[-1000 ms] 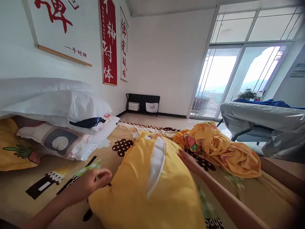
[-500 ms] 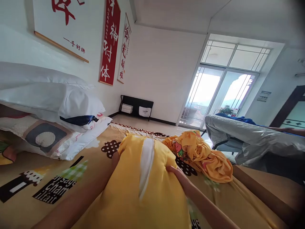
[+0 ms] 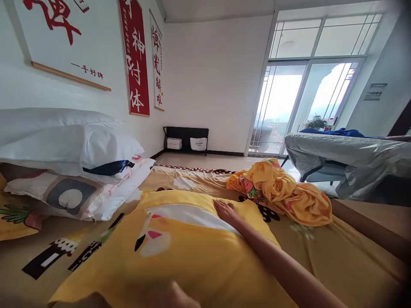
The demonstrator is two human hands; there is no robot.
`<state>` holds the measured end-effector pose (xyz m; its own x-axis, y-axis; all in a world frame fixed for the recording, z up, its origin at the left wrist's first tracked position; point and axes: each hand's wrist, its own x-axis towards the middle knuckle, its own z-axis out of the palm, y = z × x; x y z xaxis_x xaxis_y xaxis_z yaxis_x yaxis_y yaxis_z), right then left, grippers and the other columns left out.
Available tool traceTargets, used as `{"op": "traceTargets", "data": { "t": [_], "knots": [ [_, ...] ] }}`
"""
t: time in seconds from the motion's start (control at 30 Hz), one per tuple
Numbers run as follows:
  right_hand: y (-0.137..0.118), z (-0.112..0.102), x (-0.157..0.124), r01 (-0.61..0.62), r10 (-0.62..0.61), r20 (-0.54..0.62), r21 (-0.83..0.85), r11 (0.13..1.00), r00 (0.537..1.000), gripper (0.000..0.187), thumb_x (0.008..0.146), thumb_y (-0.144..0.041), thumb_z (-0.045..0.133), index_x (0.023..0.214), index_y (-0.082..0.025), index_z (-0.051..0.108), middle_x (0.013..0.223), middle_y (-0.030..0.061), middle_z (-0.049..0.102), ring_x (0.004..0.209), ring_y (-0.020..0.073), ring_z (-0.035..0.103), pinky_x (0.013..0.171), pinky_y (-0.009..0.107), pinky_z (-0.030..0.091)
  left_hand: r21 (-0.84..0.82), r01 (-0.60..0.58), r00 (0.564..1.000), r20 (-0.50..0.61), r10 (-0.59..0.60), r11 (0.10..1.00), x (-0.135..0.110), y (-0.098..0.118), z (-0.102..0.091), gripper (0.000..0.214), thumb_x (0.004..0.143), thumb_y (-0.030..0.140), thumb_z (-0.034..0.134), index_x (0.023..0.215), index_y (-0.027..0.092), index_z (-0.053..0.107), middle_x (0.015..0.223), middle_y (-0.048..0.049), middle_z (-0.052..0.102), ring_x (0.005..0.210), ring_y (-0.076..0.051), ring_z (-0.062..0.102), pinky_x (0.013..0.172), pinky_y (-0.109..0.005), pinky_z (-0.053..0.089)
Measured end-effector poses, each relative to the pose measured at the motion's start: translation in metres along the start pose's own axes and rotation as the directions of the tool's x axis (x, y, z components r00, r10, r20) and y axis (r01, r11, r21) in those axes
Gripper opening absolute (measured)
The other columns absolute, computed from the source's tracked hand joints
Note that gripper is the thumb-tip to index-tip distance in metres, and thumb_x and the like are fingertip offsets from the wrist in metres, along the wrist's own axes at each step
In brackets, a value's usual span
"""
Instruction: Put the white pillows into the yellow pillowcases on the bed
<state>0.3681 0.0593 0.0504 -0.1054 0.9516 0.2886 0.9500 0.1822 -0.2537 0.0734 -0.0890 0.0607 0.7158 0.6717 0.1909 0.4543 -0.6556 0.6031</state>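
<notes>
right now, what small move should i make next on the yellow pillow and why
Perhaps use the right hand to draw the yellow cover closed, since white shows through its long gap and that hand lies at the gap's edge.

The bare right forearm [image 3: 279,262] slants up from the lower right to a flattened right hand [image 3: 227,212], fingers extended. The left hand [image 3: 180,297], blurred, is partly cut off at the bottom edge.

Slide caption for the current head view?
Right hand on a yellow pillow, orange cloth bunched nearby.
</notes>
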Motion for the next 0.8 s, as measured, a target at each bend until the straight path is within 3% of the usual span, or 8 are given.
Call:
{"op": "traceTargets", "data": {
  "t": [0.1,0.13,0.2,0.27,0.43,0.53,0.63,0.8],
  "knots": [
    [-0.001,-0.004,-0.015,-0.027,0.027,0.013,-0.001,1.0,1.0,0.048,0.096,-0.033,0.022,0.128,-0.021,0.056,0.129,0.0116,0.06,0.119,0.0244,0.054,0.099,0.043,0.037,0.113,-0.041,0.99,-0.132,0.056,0.993,0.038,-0.019,-0.046,0.03,0.092,0.033,0.04,0.102,0.023,0.067,0.101,-0.0051,0.07,0.097,-0.019,0.063,0.09,-0.031,0.048],
    [-0.002,-0.012,-0.019,-0.015,0.015,0.026,0.001,1.0,1.0,0.05,0.096,-0.038,0.021,0.128,-0.022,0.056,0.129,0.0101,0.06,0.118,0.0238,0.054,0.098,0.041,0.038,0.249,-0.026,0.972,-0.218,0.083,0.968,0.054,-0.031,-0.061,0.033,0.088,0.028,0.043,0.112,0.021,0.064,0.113,-0.0079,0.067,0.108,-0.023,0.058,0.1,-0.037,0.042],
    [-0.007,-0.026,-0.028,0.041,-0.041,0.078,-0.002,0.999,0.996,0.051,0.094,-0.049,0.027,0.13,-0.025,0.054,0.133,0.0079,0.057,0.12,0.0236,0.053,0.098,0.038,0.038,0.412,0.059,0.973,-0.228,0.04,0.909,0.083,-0.062,-0.084,0.053,0.078,0.023,0.05,0.13,0.02,0.052,0.14,-0.009,0.05,0.13,-0.027,0.042,0.11,-0.042,0.031],
    [-0.012,-0.035,-0.038,0.074,-0.066,0.137,-0.051,0.996,0.988,0.053,0.09,-0.049,0.039,0.136,-0.025,0.049,0.139,0.0074,0.052,0.125,0.0244,0.048,0.1,0.036,0.036,0.461,0.218,0.973,-0.176,-0.153,0.86,0.106,-0.096,-0.094,0.067,0.073,0.024,0.053,0.139,0.021,0.042,0.148,-0.0082,0.04,0.134,-0.026,0.038,0.108,-0.041,0.033],
    [0.0,-0.039,-0.053,-0.199,0.222,0.038,-0.312,0.929,0.974,0.05,0.084,-0.018,0.039,0.134,-0.019,0.05,0.126,0.0152,0.061,0.113,0.0269,0.057,0.094,0.042,0.037,0.508,0.417,0.905,-0.312,-0.29,0.753,0.129,-0.142,-0.088,0.035,0.085,0.025,0.04,0.109,0.014,0.063,0.117,-0.0128,0.065,0.108,-0.026,0.059,0.09,-0.033,0.043],
    [0.02,-0.046,-0.057,-0.298,0.319,-0.004,-0.361,0.883,0.948,0.036,0.08,-0.011,0.042,0.107,-0.013,0.066,0.103,0.0204,0.069,0.101,0.0319,0.063,0.086,0.046,0.04,0.499,0.456,0.879,-0.38,-0.288,0.737,0.122,-0.136,-0.096,0.035,0.087,0.019,0.033,0.105,0.014,0.062,0.11,-0.013,0.067,0.101,-0.025,0.061,0.081,-0.031,0.042],
    [0.027,-0.06,-0.057,-0.34,0.358,-0.022,-0.368,0.865,0.934,0.027,0.078,-0.01,0.046,0.091,-0.015,0.069,0.087,0.0175,0.071,0.086,0.0283,0.067,0.076,0.038,0.044,0.475,0.496,0.829,-0.509,-0.233,0.727,0.11,-0.114,-0.118,0.03,0.086,0.021,0.035,0.104,0.018,0.059,0.108,-0.0095,0.067,0.097,-0.023,0.06,0.075,-0.028,0.039],
    [0.002,-0.081,-0.041,-0.333,0.304,-0.138,-0.325,0.885,0.942,0.031,0.084,-0.014,0.043,0.105,-0.022,0.064,0.096,0.0134,0.069,0.09,0.0261,0.066,0.074,0.033,0.043,0.353,0.611,0.607,-0.784,-0.133,0.709,0.094,-0.074,-0.162,0.021,0.085,0.028,0.037,0.084,0.02,0.056,0.082,-0.0039,0.064,0.074,-0.018,0.055,0.061,-0.026,0.031]
  ]
}}
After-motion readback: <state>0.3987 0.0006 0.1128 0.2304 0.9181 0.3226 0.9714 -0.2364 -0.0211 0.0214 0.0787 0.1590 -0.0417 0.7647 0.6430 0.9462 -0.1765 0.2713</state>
